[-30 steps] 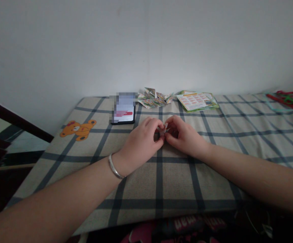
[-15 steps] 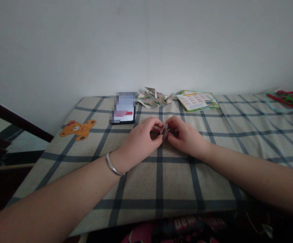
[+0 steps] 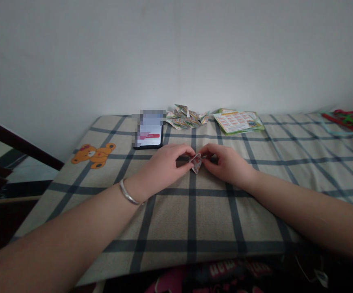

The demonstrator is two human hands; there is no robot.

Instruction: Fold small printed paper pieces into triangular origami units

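While both hands [image 3: 195,165] pinch folded paper [image 3: 196,162], phone [image 3: 149,136] nearby.

1 head-worn view, looking forward and down across the checked cloth [image 3: 195,211] toward the wall [image 3: 176,53]. Both forearms enter from the bottom corners; hands sit close, mid-frame. Far table edge in view. No 2nd view, no overlap.

Folded paper piece [image 3: 196,162] printed; checked cloth [image 3: 195,215] matt; bracelet [image 3: 127,195] shiny metal.

Both forearms are bare, without sleeves, and a thin silver bangle [image 3: 127,194] circles the left wrist.
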